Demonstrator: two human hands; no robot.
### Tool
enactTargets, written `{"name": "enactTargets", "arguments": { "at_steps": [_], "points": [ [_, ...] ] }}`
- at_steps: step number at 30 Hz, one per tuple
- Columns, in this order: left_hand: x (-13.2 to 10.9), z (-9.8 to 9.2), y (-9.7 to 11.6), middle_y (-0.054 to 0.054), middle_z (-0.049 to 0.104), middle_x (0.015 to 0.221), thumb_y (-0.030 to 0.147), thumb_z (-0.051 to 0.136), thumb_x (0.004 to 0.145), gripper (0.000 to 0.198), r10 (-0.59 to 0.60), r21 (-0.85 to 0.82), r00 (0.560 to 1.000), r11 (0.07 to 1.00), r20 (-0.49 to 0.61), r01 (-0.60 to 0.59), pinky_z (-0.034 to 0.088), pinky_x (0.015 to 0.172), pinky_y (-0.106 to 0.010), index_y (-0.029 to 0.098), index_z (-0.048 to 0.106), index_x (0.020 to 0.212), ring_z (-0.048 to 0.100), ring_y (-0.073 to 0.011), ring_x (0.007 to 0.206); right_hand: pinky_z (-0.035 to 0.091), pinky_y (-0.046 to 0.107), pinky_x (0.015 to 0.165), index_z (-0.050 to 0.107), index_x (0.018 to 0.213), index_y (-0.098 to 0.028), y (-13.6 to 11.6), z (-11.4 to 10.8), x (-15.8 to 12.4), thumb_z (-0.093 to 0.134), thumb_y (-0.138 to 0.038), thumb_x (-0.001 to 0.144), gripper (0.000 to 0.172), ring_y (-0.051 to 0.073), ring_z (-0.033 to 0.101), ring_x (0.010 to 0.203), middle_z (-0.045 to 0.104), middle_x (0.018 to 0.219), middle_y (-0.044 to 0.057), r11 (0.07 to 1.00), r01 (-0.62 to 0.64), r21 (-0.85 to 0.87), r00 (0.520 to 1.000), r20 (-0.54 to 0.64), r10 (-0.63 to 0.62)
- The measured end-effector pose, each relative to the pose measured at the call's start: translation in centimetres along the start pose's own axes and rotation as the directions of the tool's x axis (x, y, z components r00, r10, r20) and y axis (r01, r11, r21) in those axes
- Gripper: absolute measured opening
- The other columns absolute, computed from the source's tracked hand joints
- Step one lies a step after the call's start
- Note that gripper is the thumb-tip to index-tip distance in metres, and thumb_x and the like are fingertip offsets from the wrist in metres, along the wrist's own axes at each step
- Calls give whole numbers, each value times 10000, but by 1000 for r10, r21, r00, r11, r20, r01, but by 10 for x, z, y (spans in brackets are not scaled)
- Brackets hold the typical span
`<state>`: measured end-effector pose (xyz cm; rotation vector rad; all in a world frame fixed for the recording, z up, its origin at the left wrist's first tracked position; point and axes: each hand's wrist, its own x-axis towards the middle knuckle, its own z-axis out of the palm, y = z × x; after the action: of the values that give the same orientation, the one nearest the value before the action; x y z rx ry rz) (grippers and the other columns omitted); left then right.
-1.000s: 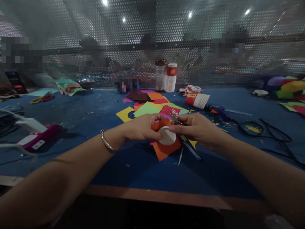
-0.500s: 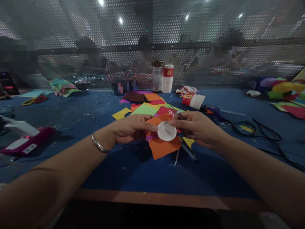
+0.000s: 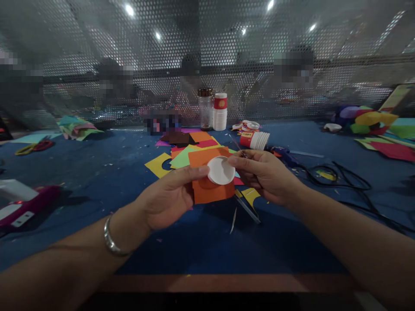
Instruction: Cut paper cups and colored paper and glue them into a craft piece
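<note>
A white paper disc with a raised rim (image 3: 221, 171), like a cup's bottom, lies against a sheet of orange paper (image 3: 210, 194). My left hand (image 3: 171, 194) is closed on both, thumb on the disc's left edge and fingers behind the paper. From the other side, my right hand (image 3: 264, 175) pinches the disc's right edge. A thin, dark metal tool (image 3: 239, 147), seemingly scissors, sticks up from the right hand; most of it is hidden. Just below the paper are a cut yellow scrap (image 3: 250, 196) and a narrow blade-like strip (image 3: 249, 210).
Coloured paper sheets (image 3: 181, 157) spread behind the hands. Farther back stand a glass jar (image 3: 205, 112) and stacked paper cups (image 3: 220, 119); more cups (image 3: 256, 140) lie sideways. A glue gun (image 3: 285, 155) with black cable (image 3: 343, 185) is right, a magenta power strip (image 3: 35, 207) left.
The orange paper has been raised and turned more upright, with the disc flat against it. My left hand has shifted left and lower, its fingers now behind the paper. The whole view has shifted slightly.
</note>
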<state>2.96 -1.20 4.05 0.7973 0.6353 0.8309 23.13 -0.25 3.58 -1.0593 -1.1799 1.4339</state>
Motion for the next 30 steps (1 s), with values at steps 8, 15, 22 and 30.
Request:
{"name": "enactTargets", "arguments": {
  "at_steps": [8,15,22,30],
  "points": [
    [1,6,-11,-69,788,954,15,726,772,339,39,24,989,999,-144,-36,552,819,-260,143,734,1086,731,-170,845,114,249,415,576,701,-166,0,3,0,907,-468,589,462,26,246,447,400,528,-90,999,-1,-53,1000,-9,1],
    [5,-1,-13,-58,784,868,86,775,767,215,55,79,992,996,-116,-46,555,765,-266,148,749,971,720,-155,751,137,251,430,623,770,-154,3,3,-1,900,-471,587,459,33,255,463,426,560,-85,996,15,-88,999,-35,-18],
    [8,-3,-11,-64,793,882,77,800,738,287,55,77,992,996,-113,-46,557,779,-253,138,740,1011,743,-174,825,164,247,447,672,824,-143,5,2,0,868,-515,623,466,40,281,485,447,599,-76,978,81,-193,994,-52,-92],
    [10,-2,-10,-59,794,885,54,763,766,287,59,69,987,996,-150,-49,571,742,-251,130,725,1040,747,-169,785,299,276,531,697,892,-160,0,-4,-2,753,-510,767,375,110,394,591,504,655,-17,724,286,-628,903,-78,-424]
  ]
}}
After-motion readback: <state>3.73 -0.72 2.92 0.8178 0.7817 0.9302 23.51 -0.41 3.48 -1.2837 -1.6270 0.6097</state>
